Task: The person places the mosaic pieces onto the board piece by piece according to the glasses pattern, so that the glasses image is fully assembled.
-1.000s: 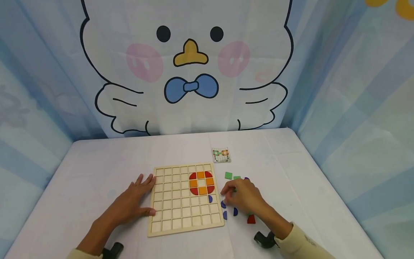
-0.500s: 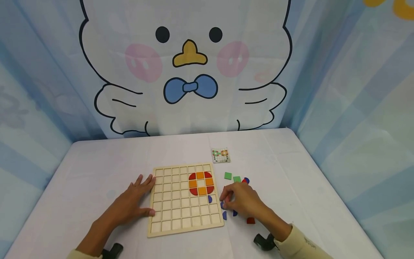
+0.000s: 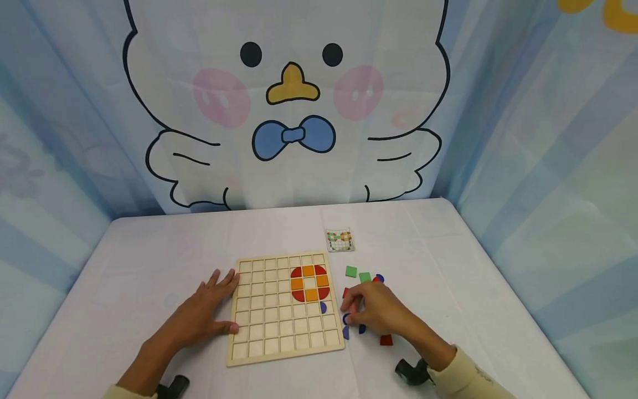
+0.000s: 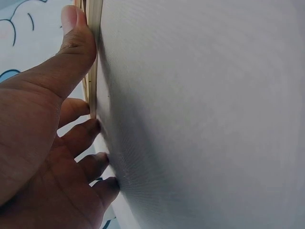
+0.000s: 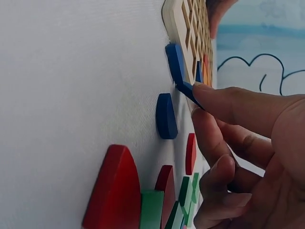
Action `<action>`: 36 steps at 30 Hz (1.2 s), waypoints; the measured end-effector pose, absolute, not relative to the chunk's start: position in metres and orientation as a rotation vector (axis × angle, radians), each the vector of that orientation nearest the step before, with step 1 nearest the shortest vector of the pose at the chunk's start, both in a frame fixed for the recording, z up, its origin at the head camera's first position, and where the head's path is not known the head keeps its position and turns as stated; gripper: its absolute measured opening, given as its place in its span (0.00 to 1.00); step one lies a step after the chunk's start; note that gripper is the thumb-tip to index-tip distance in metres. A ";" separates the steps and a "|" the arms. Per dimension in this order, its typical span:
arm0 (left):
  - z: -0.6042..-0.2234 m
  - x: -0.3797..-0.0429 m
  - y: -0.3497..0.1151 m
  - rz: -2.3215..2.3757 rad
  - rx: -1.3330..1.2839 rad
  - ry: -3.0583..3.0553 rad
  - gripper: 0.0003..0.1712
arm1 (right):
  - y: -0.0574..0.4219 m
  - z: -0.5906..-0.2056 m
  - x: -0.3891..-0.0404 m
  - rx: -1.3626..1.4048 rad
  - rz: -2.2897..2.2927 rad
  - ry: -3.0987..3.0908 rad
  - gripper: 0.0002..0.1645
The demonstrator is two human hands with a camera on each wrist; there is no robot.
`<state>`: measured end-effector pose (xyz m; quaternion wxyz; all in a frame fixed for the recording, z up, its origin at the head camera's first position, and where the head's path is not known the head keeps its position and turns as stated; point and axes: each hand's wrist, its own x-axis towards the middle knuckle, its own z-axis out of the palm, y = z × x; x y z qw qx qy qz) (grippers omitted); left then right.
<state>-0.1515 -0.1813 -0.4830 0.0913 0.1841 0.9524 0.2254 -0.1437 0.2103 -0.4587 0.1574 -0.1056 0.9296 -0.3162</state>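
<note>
White table point(image 3: 149, 266), left hand point(image 3: 211, 302), grip spread against gridded board point(image 3: 269, 316), right hand point(image 3: 376, 305), grip pinching blue piece point(image 5: 188, 94), sleeve marking point(image 3: 484, 374) unreadable

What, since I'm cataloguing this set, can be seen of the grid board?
The square grid board looks wooden, pale, with raised strips dividing its cells. It lies flat on the white cloth. Upper right, four red quarter-rounds and four orange squares ring a bare cell; a blue half-disc sits below. The left grip touches its left rim.
</note>
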 end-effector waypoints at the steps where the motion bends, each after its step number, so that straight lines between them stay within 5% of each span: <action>1: -0.483 -0.151 -0.181 0.670 0.547 2.828 0.65 | 0.211 -0.458 -0.143 -0.295 -0.911 2.655 0.10; 18: -0.483 -0.151 -0.182 0.670 0.562 2.829 0.65 | 0.215 -0.458 -0.143 -0.432 -0.974 2.700 0.15; 36: -0.483 -0.152 -0.182 0.680 0.561 2.830 0.65 | 0.199 -0.464 -0.139 -0.465 -1.119 2.679 0.08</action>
